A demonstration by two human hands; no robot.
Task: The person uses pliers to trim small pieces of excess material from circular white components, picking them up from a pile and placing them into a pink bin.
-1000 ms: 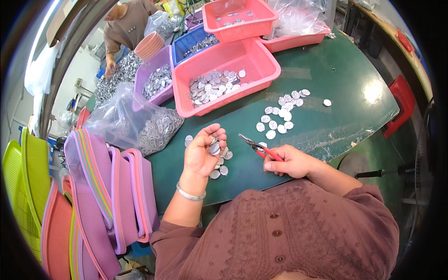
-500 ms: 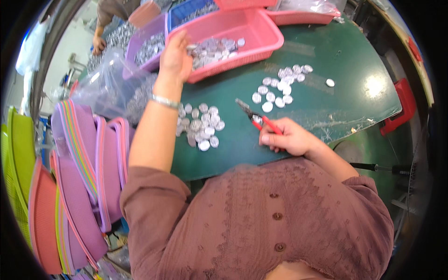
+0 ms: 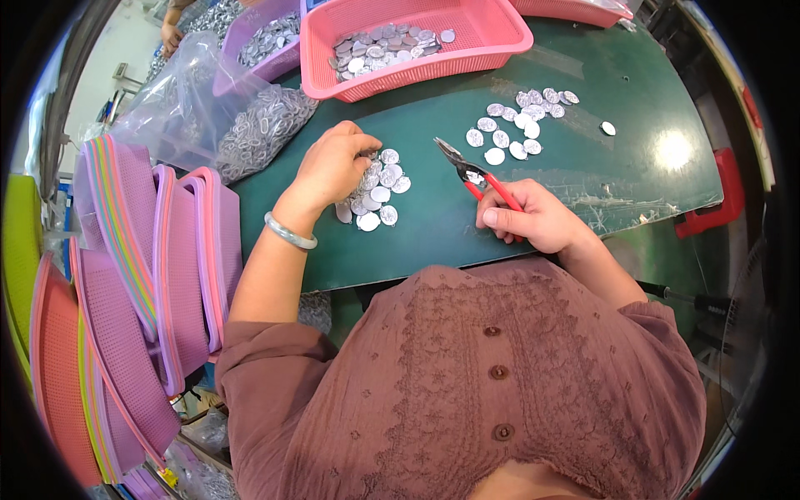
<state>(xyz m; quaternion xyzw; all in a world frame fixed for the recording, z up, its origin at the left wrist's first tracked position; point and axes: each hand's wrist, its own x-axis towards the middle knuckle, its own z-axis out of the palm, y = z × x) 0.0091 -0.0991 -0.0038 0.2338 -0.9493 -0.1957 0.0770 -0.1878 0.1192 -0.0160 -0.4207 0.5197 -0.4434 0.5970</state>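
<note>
Pliers (image 3: pixel 463 170) are held in fully curled R grip (image 3: pixel 533 215); discs (image 3: pixel 389 175) prob. light, stiff, best rim-pinched; half-curled L grip (image 3: pixel 335 167), hold unclear.

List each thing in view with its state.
Left hand: fingers bent, at near discs
Near discs: loosely heaped
Right hand: closed around pliers
Pliers: held, tips forward
Far discs: spread out, partly overlapping
Front pink basket: upright, holding loose discs
Clear bag: partly filled with metal loops
</note>
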